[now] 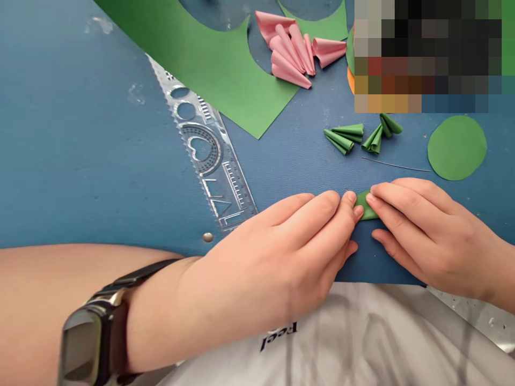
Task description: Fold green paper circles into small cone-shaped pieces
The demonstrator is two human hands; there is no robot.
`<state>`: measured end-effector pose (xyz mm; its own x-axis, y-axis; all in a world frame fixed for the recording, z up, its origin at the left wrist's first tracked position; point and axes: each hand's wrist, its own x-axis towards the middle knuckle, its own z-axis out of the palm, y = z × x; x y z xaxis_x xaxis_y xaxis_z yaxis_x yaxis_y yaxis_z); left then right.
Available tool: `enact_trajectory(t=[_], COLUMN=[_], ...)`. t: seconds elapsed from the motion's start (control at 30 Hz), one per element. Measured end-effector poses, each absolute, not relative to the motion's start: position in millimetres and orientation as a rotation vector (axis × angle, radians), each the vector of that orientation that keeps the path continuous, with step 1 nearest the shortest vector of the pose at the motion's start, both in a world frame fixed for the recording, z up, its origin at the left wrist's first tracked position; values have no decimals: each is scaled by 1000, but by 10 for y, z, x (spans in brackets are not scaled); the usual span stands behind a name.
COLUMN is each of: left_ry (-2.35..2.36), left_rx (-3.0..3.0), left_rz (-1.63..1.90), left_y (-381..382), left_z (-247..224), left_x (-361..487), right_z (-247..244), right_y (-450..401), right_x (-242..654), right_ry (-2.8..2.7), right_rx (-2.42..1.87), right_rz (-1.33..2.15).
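Observation:
Between my fingertips is a small folded piece of green paper, held low over the blue table near its front edge. My left hand pinches its left end with thumb and fingers, and part of the paper is hidden there. At the other end, my right hand grips it, fingers bent. Just beyond lie several small rolled green paper cones and a thin wire-like strand. A flat green paper circle rests beyond my right hand.
Several pink paper cones lie at the back beside a large green sheet with round cut-outs. A clear plastic stencil ruler sits partly under that sheet. A round metal stud is near the table's front edge. The upper right corner is pixelated.

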<state>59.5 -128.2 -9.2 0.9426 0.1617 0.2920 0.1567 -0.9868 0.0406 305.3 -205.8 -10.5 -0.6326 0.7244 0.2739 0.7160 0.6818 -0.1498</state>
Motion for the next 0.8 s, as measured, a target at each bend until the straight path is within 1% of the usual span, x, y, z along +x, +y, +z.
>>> enact_trajectory(t=[0.47,0.8], left_ry=[206,176], left_rx=[3129,3202], left_rz=[507,426], left_y=[-1292,-1294], left_z=[-64,-20], left_x=[607,603], right_z=[-120,-121], right_y=[-2082,-2091], right_x=[3059,3065], right_ry=[-2588,-2601], right_rx=[-1143,-1144], right_rz=[13,46])
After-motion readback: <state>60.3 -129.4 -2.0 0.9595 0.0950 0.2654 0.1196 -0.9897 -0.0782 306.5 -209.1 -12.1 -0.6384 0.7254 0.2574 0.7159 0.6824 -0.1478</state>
